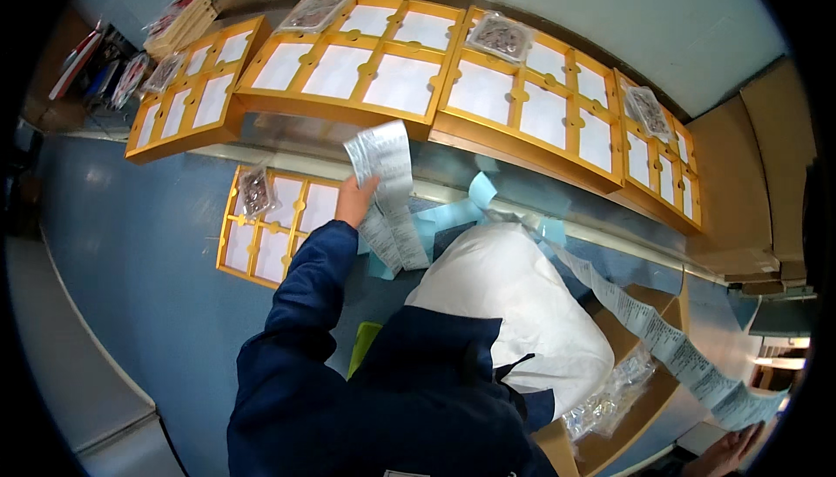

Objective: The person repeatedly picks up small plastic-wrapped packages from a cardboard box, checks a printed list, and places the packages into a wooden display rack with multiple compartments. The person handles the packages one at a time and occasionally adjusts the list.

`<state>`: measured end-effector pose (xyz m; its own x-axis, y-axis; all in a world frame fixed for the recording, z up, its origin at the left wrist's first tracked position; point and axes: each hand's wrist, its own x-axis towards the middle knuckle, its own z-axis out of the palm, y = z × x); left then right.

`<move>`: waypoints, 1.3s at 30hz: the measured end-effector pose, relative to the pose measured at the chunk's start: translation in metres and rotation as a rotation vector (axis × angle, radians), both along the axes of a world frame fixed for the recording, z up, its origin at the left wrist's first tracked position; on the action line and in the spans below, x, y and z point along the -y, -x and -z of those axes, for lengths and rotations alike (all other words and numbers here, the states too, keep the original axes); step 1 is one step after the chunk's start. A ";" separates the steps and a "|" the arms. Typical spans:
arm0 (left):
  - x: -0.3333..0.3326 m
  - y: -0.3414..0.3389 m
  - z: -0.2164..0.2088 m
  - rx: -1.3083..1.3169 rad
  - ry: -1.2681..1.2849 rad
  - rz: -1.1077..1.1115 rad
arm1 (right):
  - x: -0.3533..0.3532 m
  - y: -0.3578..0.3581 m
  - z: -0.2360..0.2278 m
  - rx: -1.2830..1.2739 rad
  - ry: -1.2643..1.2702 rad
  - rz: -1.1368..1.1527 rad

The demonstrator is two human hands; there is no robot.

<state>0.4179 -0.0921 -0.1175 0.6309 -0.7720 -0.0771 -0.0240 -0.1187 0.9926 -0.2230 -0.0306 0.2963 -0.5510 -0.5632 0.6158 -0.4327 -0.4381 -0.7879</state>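
Note:
My left hand (352, 202) is closed on a folded strip of printed paper labels (394, 172), whose folds hang over the blue floor. A long printed label strip (670, 346) runs down to the right from behind my white-clad knee (514, 303). At the lower right edge, my right hand (730, 451) pinches the far end of this long strip; part of that hand is cut off and dim. Light blue paper pieces (453, 214) lie between the two strips. Whether both strips are one length, my knee hides.
Yellow compartment trays (418, 109) with white sheets line a low ledge. Another yellow tray (233, 250) lies on the floor, left. A clear bag of brownish pieces (502, 37) rests on one tray. An open carton (670, 390) with clear plastic bags stands right; a green object (362, 346) lies beside me.

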 end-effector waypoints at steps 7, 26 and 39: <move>-0.019 -0.061 0.214 0.004 -0.323 -0.246 | -0.025 -0.027 0.017 -0.383 -0.211 0.088; -0.055 0.269 -0.146 -0.575 -0.194 1.400 | -0.005 -0.180 0.184 -0.291 -0.644 -0.853; -0.029 0.297 -0.155 -0.710 -0.087 0.683 | -0.120 0.201 0.395 -0.284 -1.191 0.410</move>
